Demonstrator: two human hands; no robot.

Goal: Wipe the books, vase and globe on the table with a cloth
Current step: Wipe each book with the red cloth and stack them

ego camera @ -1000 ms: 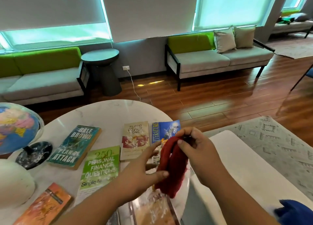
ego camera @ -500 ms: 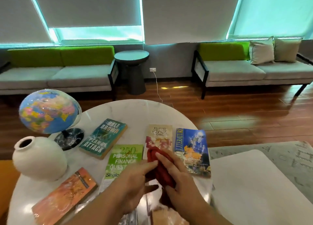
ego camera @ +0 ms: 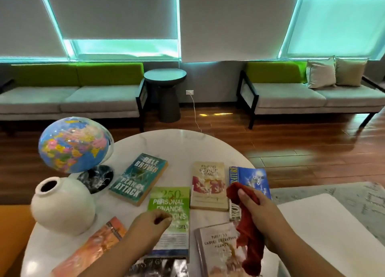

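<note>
Several books lie flat on the round white marble table (ego camera: pixel 183 147): a teal book (ego camera: pixel 138 179), a green finance book (ego camera: pixel 169 209), a beige book (ego camera: pixel 208 186), a blue literature book (ego camera: pixel 253 179), a grey book (ego camera: pixel 218 249) and an orange book (ego camera: pixel 93 247). A globe (ego camera: pixel 73 144) on a dark base stands at the left, with a white round vase (ego camera: pixel 62 206) in front of it. My right hand (ego camera: pixel 262 214) grips a red cloth (ego camera: pixel 249 231) that hangs over the grey book. My left hand (ego camera: pixel 150 224) hovers over the green book with fingers curled, holding nothing.
A white seat or cushion (ego camera: pixel 325 235) sits right of the table on a grey rug (ego camera: pixel 343 193). Beyond the table lie wooden floor, a dark round side table (ego camera: pixel 165 78), and two grey-and-green sofas (ego camera: pixel 68 95) along the wall. A dark book (ego camera: pixel 158 268) lies at the table's near edge.
The view swung left, bringing globe and vase fully into view. My left hand let go of the cloth and moved over the green book; my right hand alone holds the cloth.
</note>
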